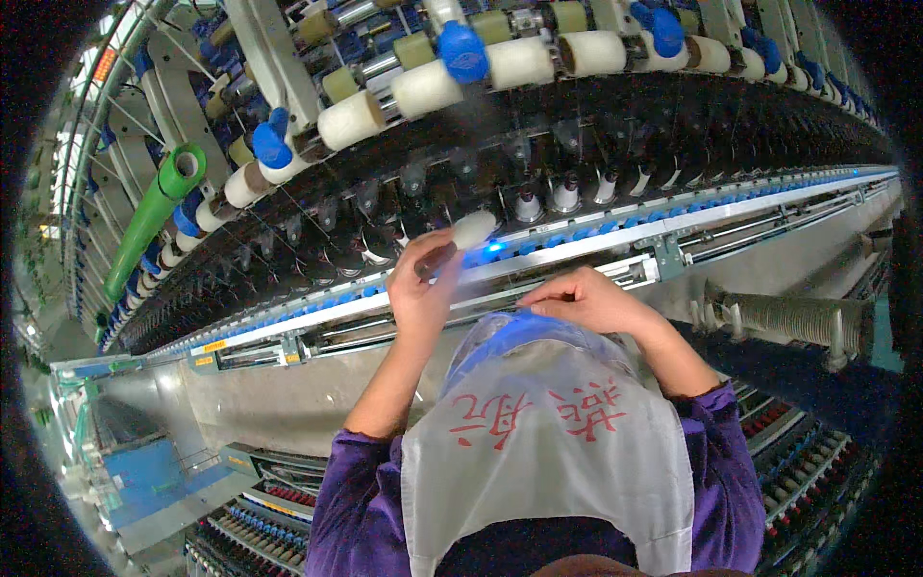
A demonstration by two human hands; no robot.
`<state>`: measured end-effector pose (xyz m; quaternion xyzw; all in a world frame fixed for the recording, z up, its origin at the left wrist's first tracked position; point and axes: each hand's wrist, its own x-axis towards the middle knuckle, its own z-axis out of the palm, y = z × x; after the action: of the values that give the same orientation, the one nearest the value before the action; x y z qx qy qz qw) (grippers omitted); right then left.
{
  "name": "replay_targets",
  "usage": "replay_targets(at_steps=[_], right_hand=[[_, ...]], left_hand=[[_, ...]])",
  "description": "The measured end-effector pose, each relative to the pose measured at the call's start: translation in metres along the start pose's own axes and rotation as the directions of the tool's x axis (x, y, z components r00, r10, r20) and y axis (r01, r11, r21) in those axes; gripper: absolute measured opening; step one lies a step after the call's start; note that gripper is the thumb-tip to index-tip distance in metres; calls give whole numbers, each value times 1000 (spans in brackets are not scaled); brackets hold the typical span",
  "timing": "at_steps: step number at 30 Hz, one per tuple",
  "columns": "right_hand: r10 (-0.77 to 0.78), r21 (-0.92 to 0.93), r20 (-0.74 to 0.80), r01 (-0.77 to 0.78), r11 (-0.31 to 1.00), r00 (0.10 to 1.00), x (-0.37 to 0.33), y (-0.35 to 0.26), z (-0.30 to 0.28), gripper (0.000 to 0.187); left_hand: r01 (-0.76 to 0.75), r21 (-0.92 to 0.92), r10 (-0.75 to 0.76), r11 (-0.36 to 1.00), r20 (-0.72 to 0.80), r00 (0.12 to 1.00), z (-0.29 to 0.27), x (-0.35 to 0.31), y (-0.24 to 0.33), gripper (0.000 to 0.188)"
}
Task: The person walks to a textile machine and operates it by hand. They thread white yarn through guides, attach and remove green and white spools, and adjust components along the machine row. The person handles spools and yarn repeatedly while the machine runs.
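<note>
My left hand [421, 284] is closed around a bobbin of white yarn [474, 230], raised over the machine's front rail. The bobbin is blurred by motion, and its dark lower end shows between my fingers. My right hand [588, 302] is held in front of the rail, just above the apron [548, 452], thumb and fingertips pinched together. Whatever they pinch, perhaps a thread, is too fine to make out. Just beyond my hands, bobbins with white yarn [566, 197] stand upright in a row on the spinning frame. A blue light [495, 247] glows on the rail beside my left hand.
White rollers [428, 90] with blue caps [463, 52] run along the machine's upper part. A green tube [154, 221] leans at the left. The long metal rail [707, 223] crosses in front of me. Behind on both sides are racks of bobbins [260, 534], with a ribbed hose [803, 318] at right.
</note>
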<state>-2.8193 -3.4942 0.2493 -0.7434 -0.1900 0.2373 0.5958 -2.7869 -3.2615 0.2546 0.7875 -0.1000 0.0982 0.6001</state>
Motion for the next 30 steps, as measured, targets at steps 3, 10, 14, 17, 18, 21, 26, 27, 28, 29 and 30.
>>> replay_targets(at_steps=[3, 10, 14, 17, 18, 21, 26, 27, 28, 29, 30], right_hand=[[78, -60, 81, -74, 995, 994, -17, 8, -21, 23], [121, -164, 180, -91, 982, 976, -38, 44, -51, 29], [122, -170, 238, -82, 982, 964, -36, 60, -55, 31], [85, -123, 277, -52, 991, 957, -35, 62, -54, 30], [90, -123, 284, -57, 991, 955, -36, 61, -54, 30], [98, -89, 336, -72, 993, 937, -42, 54, -56, 33], [101, -97, 329, -73, 993, 939, -53, 45, -66, 29], [127, -104, 329, -98, 990, 936, -54, 44, -68, 28], [95, -75, 314, -75, 994, 945, -55, 44, -69, 28], [94, -81, 300, -72, 994, 949, -55, 44, -69, 28], [93, -86, 283, -72, 994, 955, -56, 44, -70, 28]], left_hand=[[46, 121, -38, 992, -75, 997, 16, -1, 14, 25], [87, 207, -38, 974, -231, 972, 45, 5, 38, 21], [38, 141, 9, 989, -322, 947, 50, 0, 39, 21], [19, 103, 18, 994, -352, 936, 54, -1, 30, 23], [14, 98, 22, 995, -358, 934, 55, 1, 26, 23], [150, 239, -61, 959, -342, 938, 55, 15, 16, 23], [194, 304, -122, 933, -241, 963, 52, 43, 5, 21], [157, 309, -91, 938, -218, 972, 53, 46, 3, 21], [188, 283, -121, 941, -238, 964, 54, 47, 2, 21], [171, 257, -106, 951, -251, 962, 56, 47, 2, 21], [202, 233, -139, 951, -261, 955, 58, 49, 2, 21]])
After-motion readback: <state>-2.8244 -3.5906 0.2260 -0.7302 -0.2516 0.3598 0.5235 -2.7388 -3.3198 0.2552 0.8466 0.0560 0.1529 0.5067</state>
